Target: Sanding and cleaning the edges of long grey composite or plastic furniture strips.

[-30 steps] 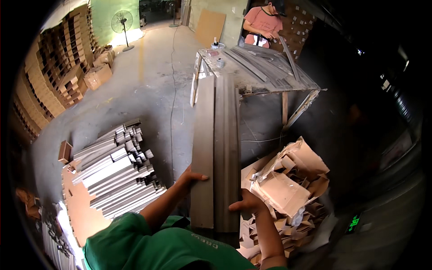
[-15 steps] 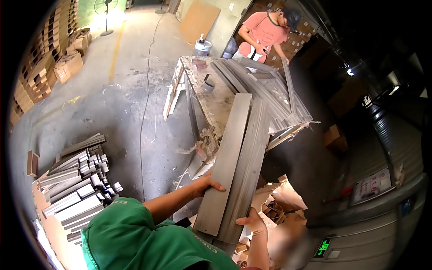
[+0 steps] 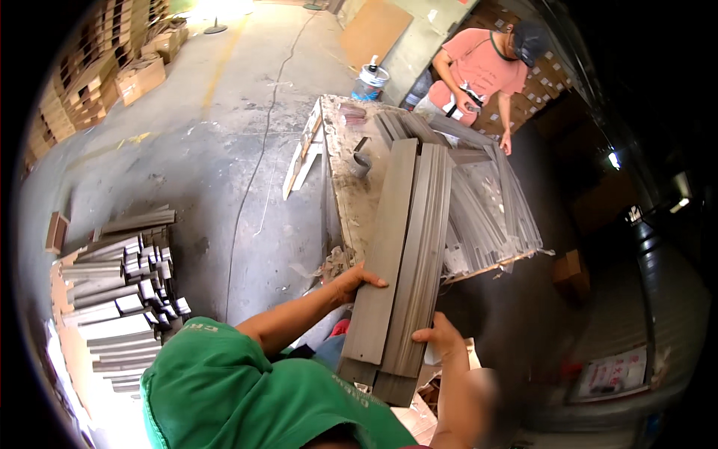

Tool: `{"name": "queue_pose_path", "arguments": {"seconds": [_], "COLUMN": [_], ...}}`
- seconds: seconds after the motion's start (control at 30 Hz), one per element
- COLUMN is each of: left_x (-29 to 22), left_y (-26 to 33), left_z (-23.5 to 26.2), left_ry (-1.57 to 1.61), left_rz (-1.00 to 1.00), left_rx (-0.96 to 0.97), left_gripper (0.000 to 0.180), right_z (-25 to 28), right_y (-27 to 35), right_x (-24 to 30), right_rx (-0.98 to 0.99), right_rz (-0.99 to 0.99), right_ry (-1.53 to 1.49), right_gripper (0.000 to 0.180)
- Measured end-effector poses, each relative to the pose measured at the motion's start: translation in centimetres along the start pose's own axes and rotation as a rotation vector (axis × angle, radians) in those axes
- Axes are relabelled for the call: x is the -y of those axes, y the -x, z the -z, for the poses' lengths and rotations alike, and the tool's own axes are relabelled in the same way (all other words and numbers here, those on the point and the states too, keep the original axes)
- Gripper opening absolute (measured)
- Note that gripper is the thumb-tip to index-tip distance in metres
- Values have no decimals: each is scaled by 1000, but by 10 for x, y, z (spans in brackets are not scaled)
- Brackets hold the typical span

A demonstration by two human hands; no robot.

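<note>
Between my two hands I carry a bundle of long grey boards, tilted away from me toward the worktable. My left hand grips its left edge, thumb on top of a flat, wide board. On the opposite edge, my right hand is closed round the ribbed boards, thumb also on top. Short board ends stick out at the near end. The fingers under the bundle are hidden. Beyond lies a worktable, which the far end of the bundle overlaps in view; whether they touch I cannot tell.
Grey strips lie piled on the table beside a dark cup. Across it stands a person in a pink shirt, one hand at a strip. Stacked boards lie at left. A cable crosses the floor near a bucket.
The bundle stays in both my hands and now points more straight ahead. My view has shifted, with the table nearer. The person opposite has moved the hand along the strip.
</note>
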State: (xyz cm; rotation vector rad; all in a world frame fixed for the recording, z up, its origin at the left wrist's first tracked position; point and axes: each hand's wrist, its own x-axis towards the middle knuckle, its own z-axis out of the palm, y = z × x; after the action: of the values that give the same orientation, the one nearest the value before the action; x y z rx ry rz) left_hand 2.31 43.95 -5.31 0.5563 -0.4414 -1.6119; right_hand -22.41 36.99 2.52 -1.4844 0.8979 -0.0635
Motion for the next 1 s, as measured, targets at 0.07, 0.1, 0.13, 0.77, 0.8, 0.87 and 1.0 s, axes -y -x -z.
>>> {"name": "queue_pose_path", "arguments": {"seconds": [0.07, 0.1, 0.13, 0.77, 0.8, 0.87, 1.0], "left_x": [-9, -9, -13, -58, -58, -65, -86], "left_y": [-34, -54, -75, -241, -249, -248, -238], "left_z": [7, 3, 6, 67, 80, 80, 62], "left_ry": [64, 54, 36, -367, -397, -517, -930], "left_rz": [137, 87, 53, -181, -160, -179, 184], "left_rx": [60, 72, 61, -476, -521, -573, -624], "left_gripper": [68, 66, 66, 64, 67, 63, 87], "right_z": [31, 52, 72, 181, 177, 171, 170], "right_y": [-30, -47, -69, -231, -233, -226, -230], "right_x": [25, 24, 29, 69, 68, 79, 56], "right_rx": [202, 182, 208, 259, 226, 241, 129], "right_rz": [21, 40, 65, 33, 60, -18, 60], "right_ry": [-116, -69, -53, 359, 403, 411, 450], "right_gripper": [62, 63, 63, 68, 68, 68, 69]}}
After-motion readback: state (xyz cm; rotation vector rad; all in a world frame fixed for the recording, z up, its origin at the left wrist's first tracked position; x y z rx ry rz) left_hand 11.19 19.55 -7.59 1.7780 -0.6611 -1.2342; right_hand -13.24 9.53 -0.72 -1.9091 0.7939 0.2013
